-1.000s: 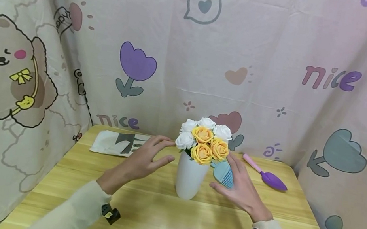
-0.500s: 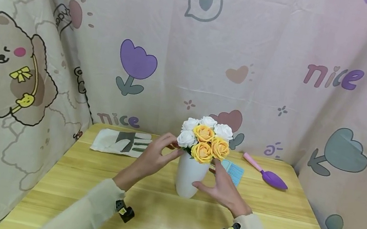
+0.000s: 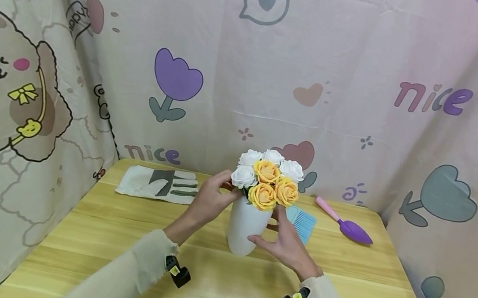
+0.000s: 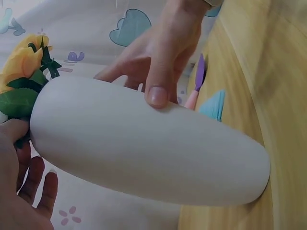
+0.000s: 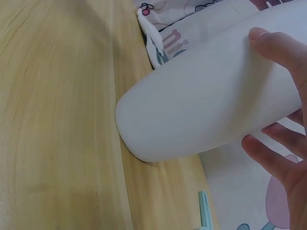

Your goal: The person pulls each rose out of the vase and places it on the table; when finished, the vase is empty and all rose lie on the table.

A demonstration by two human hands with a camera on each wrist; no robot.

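Observation:
A white vase (image 3: 242, 233) stands on the wooden table, holding a bunch of white and yellow roses (image 3: 265, 182). My right hand (image 3: 288, 244) grips the vase from the right; in the left wrist view its thumb (image 4: 157, 93) presses the near side. My left hand (image 3: 209, 200) is at the rim on the left, its thumb and a finger pinching the roses just below a white bloom. Green leaves (image 4: 19, 101) overhang the rim beside that thumb. The left fingertips behind the bloom are partly hidden. In the right wrist view, the vase base (image 5: 139, 127) meets the tabletop.
A white and grey work glove (image 3: 135, 182) lies flat at the back left. Behind my right hand lies a light-blue toothed tool (image 3: 304, 225). Farther right is a purple trowel (image 3: 354, 232) with a pink handle. Printed curtains (image 3: 233, 65) hang behind the table.
Both hands have come inward from beside the vase. The right hand has taken hold of the vase's side, while the left has closed in on the roses at the rim.

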